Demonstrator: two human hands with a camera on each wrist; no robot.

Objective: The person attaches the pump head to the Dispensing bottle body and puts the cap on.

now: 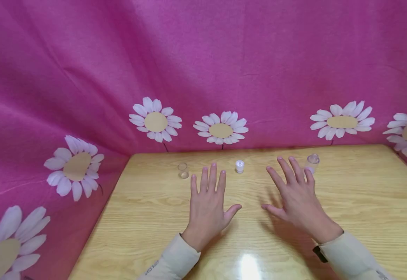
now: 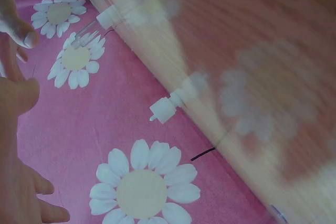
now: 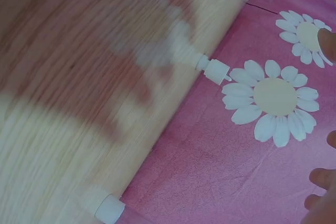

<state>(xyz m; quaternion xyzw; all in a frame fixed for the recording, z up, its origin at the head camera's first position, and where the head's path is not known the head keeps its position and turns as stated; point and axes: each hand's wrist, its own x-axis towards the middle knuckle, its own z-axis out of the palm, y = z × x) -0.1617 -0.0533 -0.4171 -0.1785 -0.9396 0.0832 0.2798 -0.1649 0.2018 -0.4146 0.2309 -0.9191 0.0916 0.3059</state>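
Observation:
Both hands hover palm down over the wooden table (image 1: 147, 217), fingers spread. My left hand (image 1: 206, 210) holds nothing; past its fingertips and to the left stands a small clear cup-like piece (image 1: 183, 172). Between and beyond the hands stands a small white stepped piece (image 1: 240, 166), which shows a narrow tip in the left wrist view (image 2: 164, 109). My right hand (image 1: 299, 202) is empty too. Just behind its little finger is a small clear container (image 1: 313, 160) with a white band (image 3: 110, 209), partly hidden by that finger. What these pieces belong to, I cannot tell.
A pink cloth (image 1: 276, 70) with white daisies hangs behind the table and along its left side. Light glares off the tabletop near its front. Pale sleeves (image 1: 179, 256) cover both forearms, and a dark strap (image 1: 319, 253) shows at the right cuff.

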